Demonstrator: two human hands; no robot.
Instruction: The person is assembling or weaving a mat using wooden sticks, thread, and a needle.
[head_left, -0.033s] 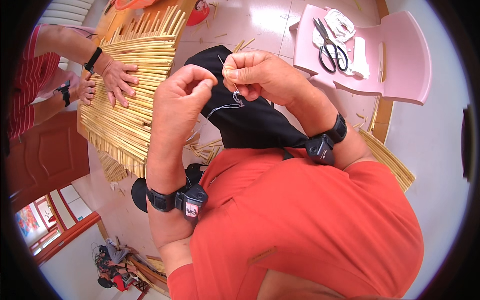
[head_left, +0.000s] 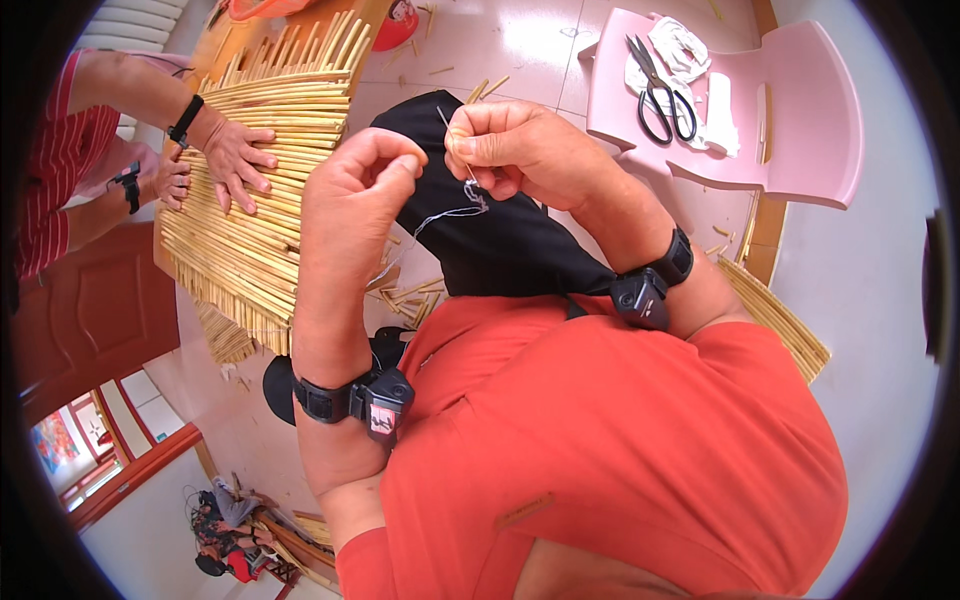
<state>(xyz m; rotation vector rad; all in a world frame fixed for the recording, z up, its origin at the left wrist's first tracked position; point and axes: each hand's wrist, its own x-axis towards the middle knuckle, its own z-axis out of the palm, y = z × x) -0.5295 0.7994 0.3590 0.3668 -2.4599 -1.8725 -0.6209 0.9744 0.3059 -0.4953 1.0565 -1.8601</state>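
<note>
My right hand (head_left: 510, 150) is closed in a pinch on a long thin needle (head_left: 442, 117), whose one end sticks up past the fingertips. Below these fingers hangs a small tangle of pale thread (head_left: 473, 195). From it a strand curves down and left, passing by my left wrist. My left hand (head_left: 365, 185) is also pinched, thumb against forefinger, a short way left of the needle and apart from it. Whatever lies between its fingertips is too fine to see. Both hands are raised over my black-trousered leg (head_left: 490, 245).
On my left, a mat of reed stalks (head_left: 260, 170) lies on a wooden table, with a co-worker's hands (head_left: 235, 155) flat on it. A pink chair (head_left: 800, 110) at right holds black-handled scissors (head_left: 655, 95) and white cloth (head_left: 680, 50). Cut stalk pieces (head_left: 412, 300) litter the floor.
My left hand has shifted slightly left, away from the needle, its fingers still pinched. My right hand and the co-worker's hands look unmoved.
</note>
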